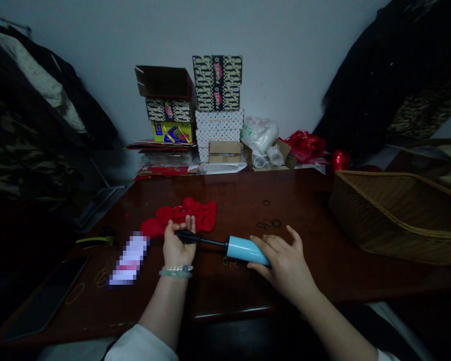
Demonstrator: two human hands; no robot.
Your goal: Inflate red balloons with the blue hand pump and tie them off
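Observation:
My left hand (178,245) is shut around the black nozzle end of a light blue hand air pump (245,249). My right hand (283,263) grips the far end of the pump's blue barrel, and its fingers cover that end. A thin black rod joins the barrel to the nozzle. Just behind my left hand lies a limp heap of red fabric or deflated balloon (184,215), partly hidden by my fingers. A pixelated pink and white packet (130,258) lies to the left of that hand.
The dark wooden table (225,296) holds several thin black rubber bands (268,223), a black phone or tablet (45,296) and a woven wicker basket (398,215) at right. Stacked patterned boxes (217,82) and plastic bags (259,135) stand against the wall behind.

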